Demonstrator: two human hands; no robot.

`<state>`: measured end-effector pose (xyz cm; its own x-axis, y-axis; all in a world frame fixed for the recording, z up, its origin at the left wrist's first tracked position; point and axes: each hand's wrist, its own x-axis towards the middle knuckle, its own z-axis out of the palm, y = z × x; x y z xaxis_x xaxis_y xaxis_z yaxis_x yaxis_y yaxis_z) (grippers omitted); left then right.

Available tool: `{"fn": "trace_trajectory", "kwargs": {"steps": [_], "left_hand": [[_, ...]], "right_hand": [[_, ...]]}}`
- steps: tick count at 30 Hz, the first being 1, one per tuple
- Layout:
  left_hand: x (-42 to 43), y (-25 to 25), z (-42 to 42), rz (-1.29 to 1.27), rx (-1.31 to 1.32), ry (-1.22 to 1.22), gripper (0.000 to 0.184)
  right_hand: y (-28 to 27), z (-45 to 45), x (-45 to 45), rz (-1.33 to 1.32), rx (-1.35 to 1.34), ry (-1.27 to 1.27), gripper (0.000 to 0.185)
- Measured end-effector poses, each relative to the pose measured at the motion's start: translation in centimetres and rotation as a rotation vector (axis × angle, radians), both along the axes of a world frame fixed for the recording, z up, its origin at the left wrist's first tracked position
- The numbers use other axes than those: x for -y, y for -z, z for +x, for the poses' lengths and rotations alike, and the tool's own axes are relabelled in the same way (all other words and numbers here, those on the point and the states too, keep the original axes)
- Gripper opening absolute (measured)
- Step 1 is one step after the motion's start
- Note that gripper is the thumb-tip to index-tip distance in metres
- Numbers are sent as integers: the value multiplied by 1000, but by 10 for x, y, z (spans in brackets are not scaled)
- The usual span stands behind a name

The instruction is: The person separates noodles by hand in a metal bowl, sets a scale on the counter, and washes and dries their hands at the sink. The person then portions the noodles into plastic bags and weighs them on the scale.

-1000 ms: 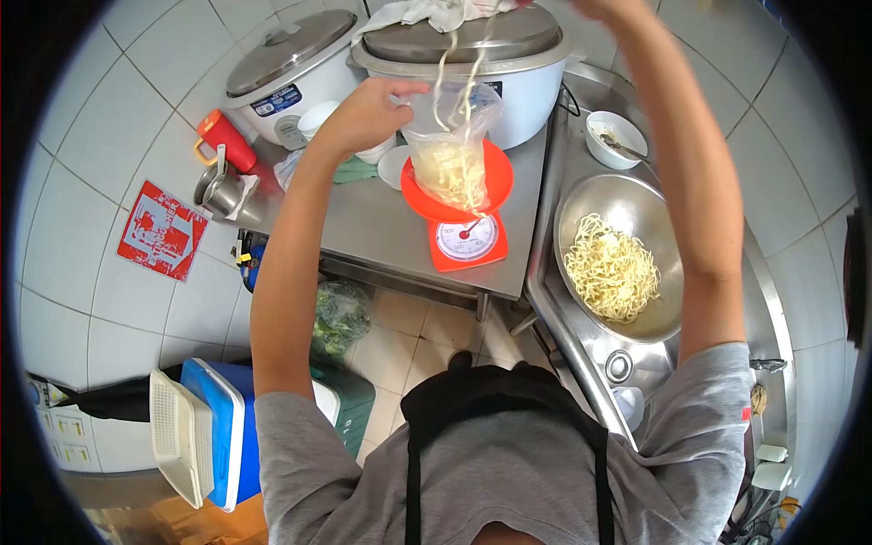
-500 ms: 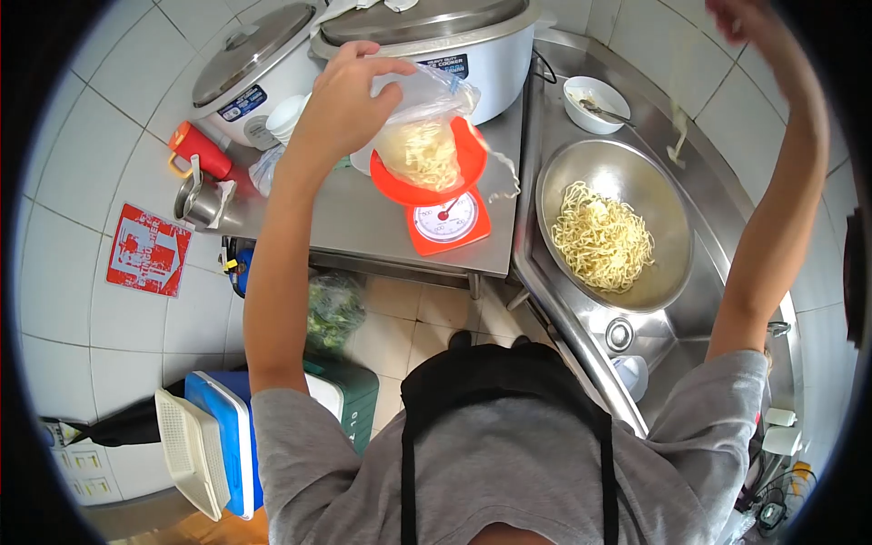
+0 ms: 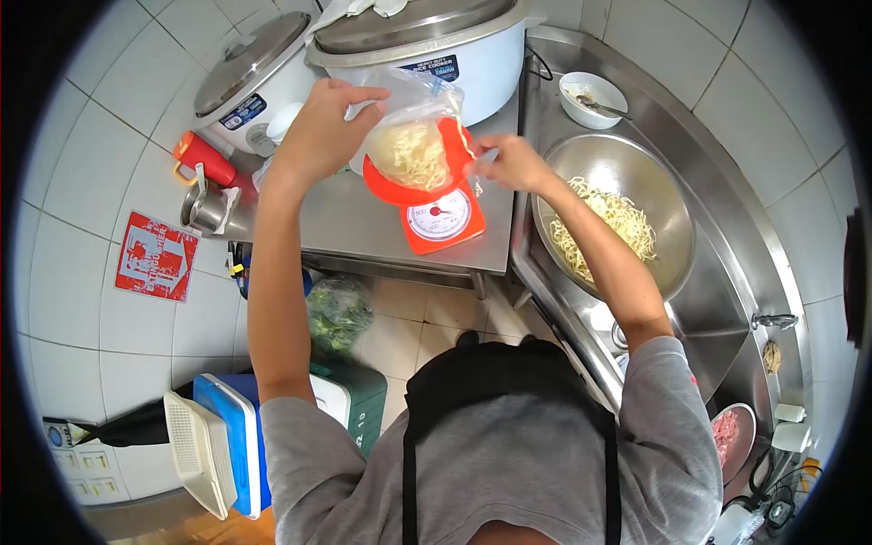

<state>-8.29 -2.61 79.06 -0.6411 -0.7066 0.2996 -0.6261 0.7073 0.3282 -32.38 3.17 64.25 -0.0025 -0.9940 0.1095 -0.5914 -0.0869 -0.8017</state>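
Observation:
On a red kitchen scale [image 3: 442, 238] sits a clear plastic bag [image 3: 416, 106] of yellow noodles [image 3: 413, 156], tilted in the scale's red pan [image 3: 391, 188]. My left hand [image 3: 331, 127] pinches the bag's upper edge between thumb and fingers. At the pan's right side is my right hand [image 3: 509, 163], slightly blurred, its fingertips closed on a noodle strand that hangs beside the bag. To the right, a large steel bowl [image 3: 670, 218] holds a heap of loose noodles [image 3: 627, 222], partly covered by my right forearm.
Two big rice cookers [image 3: 490, 77] stand behind the scale. A white bowl [image 3: 581, 88] with a spoon sits beyond the steel bowl, on the sink unit. A red cup [image 3: 204, 156] and a steel pot [image 3: 207, 209] are at left. Meat [image 3: 726, 434] shows at lower right.
My right hand has come down from the upper right to the noodle strand beside the bag. My left hand still grips the bag, slightly lower and further left. The scale's needle has turned.

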Motion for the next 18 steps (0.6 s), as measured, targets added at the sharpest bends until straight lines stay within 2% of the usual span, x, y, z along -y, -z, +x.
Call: {"fn": "trace_trajectory", "kwargs": {"steps": [1,2,5,6,9,10,12,13,15,18], "left_hand": [[-1,2,0,15,19,-3,29],[-3,5,0,34,34,-8,30],[-5,10,-6,4,-29,-16,34],[-5,13,-7,-40,-40,-40,35],[-3,22,-7,-133,-40,-97,38],[0,23,-6,-130,-19,-102,39],[11,29,0,-146,-15,-24,44],[13,26,2,-144,-51,-14,44],[16,23,1,-131,-123,8,44],[26,12,-7,-35,-162,-58,42]], "right_hand": [[-5,-1,2,90,117,9,47],[-10,-6,-1,69,-5,56,31],[-28,-18,-8,174,12,21,33],[-29,-17,-9,125,-33,-26,32],[3,-3,1,-285,-193,-91,37],[3,4,3,-383,-190,-53,31],[-7,-2,6,-148,-49,11,23],[-25,0,3,-27,20,39,19],[-79,2,5,-132,36,-12,15],[-164,12,17,-327,123,-29,25]]}}
